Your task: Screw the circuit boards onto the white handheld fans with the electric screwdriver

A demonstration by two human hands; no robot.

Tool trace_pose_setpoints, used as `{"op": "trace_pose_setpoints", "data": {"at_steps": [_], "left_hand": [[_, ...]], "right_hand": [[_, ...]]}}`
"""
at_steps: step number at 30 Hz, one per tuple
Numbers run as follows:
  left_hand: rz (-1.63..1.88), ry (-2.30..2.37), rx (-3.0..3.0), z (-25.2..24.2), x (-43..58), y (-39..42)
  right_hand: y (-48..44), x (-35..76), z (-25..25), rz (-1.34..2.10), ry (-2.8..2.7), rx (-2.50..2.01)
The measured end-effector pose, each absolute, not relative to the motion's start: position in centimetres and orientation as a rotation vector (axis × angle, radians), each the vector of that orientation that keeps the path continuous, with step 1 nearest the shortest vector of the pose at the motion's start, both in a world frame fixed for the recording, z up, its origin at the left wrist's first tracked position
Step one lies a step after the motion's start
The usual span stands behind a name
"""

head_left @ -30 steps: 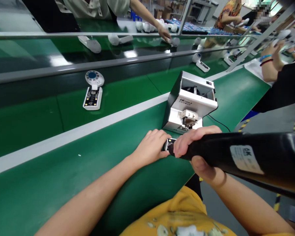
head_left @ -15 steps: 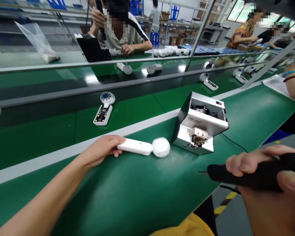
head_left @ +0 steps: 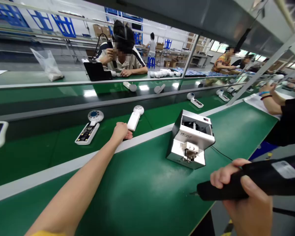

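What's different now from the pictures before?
The left hand carried the white gadget forward from the bench onto the green belt; whether it let go is unclear. The black screwdriver, earlier near that hand, is now apart. Unchanged: the right hand grips the screwdriver; the silver machine stands on the bench.

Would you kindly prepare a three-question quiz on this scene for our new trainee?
1. True or false: the right hand is empty.
2. What is nearest the left hand? A) a plastic bag; B) a white device lying plain side up; C) a blue stool.
3. Fill in the colour: the silver machine stands on a ____ bench top.

Key: 1. False; it holds a black driver. 2. B. 3. Green.
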State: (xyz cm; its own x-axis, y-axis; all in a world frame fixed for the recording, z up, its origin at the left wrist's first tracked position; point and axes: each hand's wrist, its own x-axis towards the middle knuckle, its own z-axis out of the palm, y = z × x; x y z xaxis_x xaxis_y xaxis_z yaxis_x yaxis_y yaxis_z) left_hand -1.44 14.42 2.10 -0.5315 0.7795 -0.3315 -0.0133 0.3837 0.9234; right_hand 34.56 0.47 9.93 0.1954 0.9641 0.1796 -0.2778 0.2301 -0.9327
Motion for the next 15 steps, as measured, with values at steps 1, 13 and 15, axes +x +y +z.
{"op": "trace_pose_setpoints", "data": {"at_steps": [1,13,15], "left_hand": [[1.23,1.881,0.737,2.0,-1.6,13.9],[0.81,2.845,1.498,2.2,-10.1,3.9],[0.632,2.941,1.276,2.6,-13.3,2.9]], "right_hand": [[0.5,34.7,9.6,1.053,-0.983,-0.907],[0.3,35.4,4.2,0.924,-1.188,-1.142],[0.8,36.2,3.8,0.911,-1.201,-1.173]]}}
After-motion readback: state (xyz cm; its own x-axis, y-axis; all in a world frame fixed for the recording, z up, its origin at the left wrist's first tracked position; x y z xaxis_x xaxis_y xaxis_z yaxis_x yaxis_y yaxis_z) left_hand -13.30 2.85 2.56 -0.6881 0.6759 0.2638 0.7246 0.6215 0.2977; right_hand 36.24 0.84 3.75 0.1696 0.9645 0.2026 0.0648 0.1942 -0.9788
